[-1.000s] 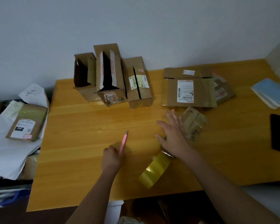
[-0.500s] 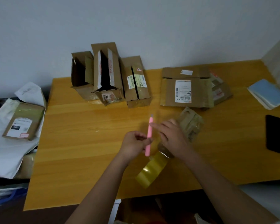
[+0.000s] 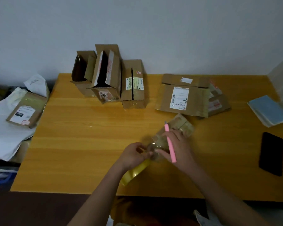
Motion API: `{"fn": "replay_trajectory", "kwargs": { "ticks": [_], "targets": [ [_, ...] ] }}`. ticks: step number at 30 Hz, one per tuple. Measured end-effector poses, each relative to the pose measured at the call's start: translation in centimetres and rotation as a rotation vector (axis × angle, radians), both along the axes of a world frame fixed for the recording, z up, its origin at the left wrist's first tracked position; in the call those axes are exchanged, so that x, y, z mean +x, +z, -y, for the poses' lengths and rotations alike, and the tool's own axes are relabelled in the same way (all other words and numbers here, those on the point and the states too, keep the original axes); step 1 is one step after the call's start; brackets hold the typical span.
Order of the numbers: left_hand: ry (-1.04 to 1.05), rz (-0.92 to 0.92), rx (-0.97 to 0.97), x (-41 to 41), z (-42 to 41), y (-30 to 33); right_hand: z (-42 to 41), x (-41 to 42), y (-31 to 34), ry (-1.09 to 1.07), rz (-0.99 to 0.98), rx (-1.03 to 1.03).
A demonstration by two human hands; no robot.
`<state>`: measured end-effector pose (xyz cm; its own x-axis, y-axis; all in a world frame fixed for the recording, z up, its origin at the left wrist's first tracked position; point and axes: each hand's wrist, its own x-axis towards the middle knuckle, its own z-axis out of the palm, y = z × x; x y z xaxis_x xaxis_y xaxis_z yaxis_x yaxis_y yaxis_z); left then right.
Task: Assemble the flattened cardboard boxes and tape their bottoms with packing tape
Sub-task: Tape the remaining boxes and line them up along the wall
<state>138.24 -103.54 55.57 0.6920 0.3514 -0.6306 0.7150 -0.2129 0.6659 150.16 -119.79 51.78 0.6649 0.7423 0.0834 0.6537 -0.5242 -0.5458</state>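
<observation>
My right hand (image 3: 180, 150) grips a pink pen-shaped cutter (image 3: 170, 143), tip pointing away from me, over a small tape-covered cardboard box (image 3: 180, 126) in the middle of the wooden table (image 3: 82, 144). My left hand (image 3: 133, 155) curls its fingers on the top of the yellowish packing tape roll (image 3: 135, 172), which stands on edge near the table's front. Where the two hands meet is blurred. A flattened box with a white label (image 3: 181, 98) lies at the back right, over another flat box (image 3: 219, 102). Three assembled boxes (image 3: 107, 77) stand at the back by the wall.
A black phone (image 3: 271, 154) lies at the right edge, and a blue notebook (image 3: 268, 110) sits behind it. Off the table's left side, a labelled parcel (image 3: 25, 110) rests on white bags (image 3: 5, 136). The table's front edge is close to my arms.
The pink cutter passed from my left hand to my right hand. My left hand moved right to the tape roll, and the small box now sits under my right hand.
</observation>
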Motion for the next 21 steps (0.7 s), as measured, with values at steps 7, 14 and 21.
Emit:
{"fn": "replay_trajectory", "kwargs": {
  "ticks": [7,14,21],
  "targets": [
    [-0.034,-0.009,0.14,-0.5,1.0,-1.3,0.1,1.7,-2.4,0.182,-0.1,-0.001],
    [0.052,-0.116,0.265,-0.9,1.4,-2.1,-0.4,2.6,-2.8,0.221,-0.184,0.048],
    [0.006,-0.131,0.369,-1.2,2.7,-1.8,-0.1,2.5,-1.1,0.233,-0.263,0.086]
  ]
}}
